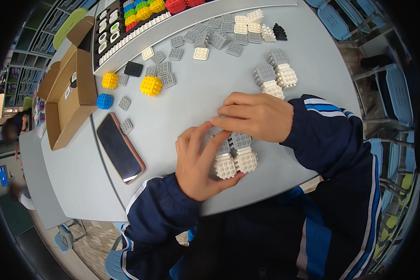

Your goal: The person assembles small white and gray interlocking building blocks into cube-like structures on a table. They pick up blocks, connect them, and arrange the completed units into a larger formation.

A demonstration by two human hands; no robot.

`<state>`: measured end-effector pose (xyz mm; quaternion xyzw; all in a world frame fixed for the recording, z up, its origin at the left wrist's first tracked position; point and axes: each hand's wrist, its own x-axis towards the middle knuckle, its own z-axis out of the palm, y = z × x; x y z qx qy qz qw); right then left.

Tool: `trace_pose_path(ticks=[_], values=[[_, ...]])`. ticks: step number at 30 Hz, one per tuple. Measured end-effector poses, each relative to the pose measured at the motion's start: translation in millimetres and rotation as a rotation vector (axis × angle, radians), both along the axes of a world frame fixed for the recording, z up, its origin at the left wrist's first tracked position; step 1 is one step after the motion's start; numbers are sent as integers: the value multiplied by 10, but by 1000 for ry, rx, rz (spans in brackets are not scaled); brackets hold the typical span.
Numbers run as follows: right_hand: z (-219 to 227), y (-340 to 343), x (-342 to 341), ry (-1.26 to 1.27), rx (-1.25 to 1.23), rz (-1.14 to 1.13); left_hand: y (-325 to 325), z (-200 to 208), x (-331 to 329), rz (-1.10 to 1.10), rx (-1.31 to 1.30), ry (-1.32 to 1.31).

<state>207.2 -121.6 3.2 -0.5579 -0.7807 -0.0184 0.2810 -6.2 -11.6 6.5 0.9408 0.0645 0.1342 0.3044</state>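
Holding grey-white blocks between hands

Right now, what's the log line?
left hand: holding grey-and-white blocks | right hand: at their far end | phone: left of hands

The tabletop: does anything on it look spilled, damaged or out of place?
Grey tiles lie scattered at odd angles outside the tray, whose coloured blocks sit in neat rows. No spill or damage shows.
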Motion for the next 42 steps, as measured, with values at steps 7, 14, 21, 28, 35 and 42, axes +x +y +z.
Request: trace_pose_path(ticks=[7,14,21,28,35,42], values=[[241,-39,-93,331,-39,-42,35,1,-12,-7,-70,-1],[111,-123,-252,687,-73,-198,95,55,27,-16,-66,1],[-40,-297,-270,647,-12,-203,95,58,38,-25,-64,-36],[-4,-372,-220,642,-171,-229,89,60,49,-28,-63,-31],[67,-371,-221,729,-208,-174,80,34,40,-11,-81,-40],[-30,-353,-273,923,-257,-148,30,77,58,25,-144,8]])
